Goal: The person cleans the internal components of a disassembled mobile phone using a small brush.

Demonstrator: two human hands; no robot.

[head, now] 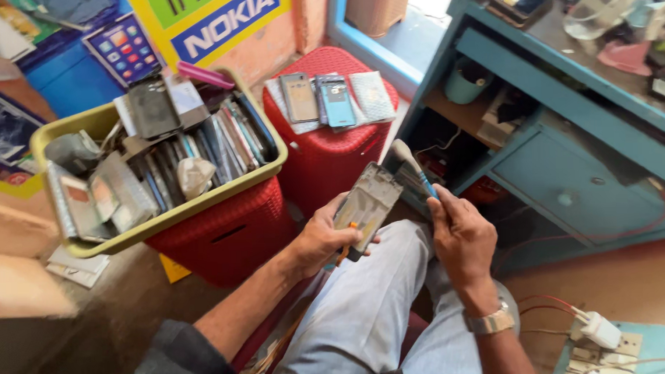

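Left hand [321,237] grips phone frame [368,207], right hand [459,234] pinches brush [414,166] — yellow tub [200,203] crammed with phone parts [176,144].

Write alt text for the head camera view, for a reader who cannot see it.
A seated person's left hand holds an opened phone frame over their lap while the right hand holds a small blue-handled brush to its top edge. Beside them, a yellow tub of phone parts sits on a red stool.

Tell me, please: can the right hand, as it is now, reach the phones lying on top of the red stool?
Probably yes, but not freely. The right hand is closed on a brush, and the phones on the red stool lie open with nothing over them. The phone frame in the left hand stands partly between.
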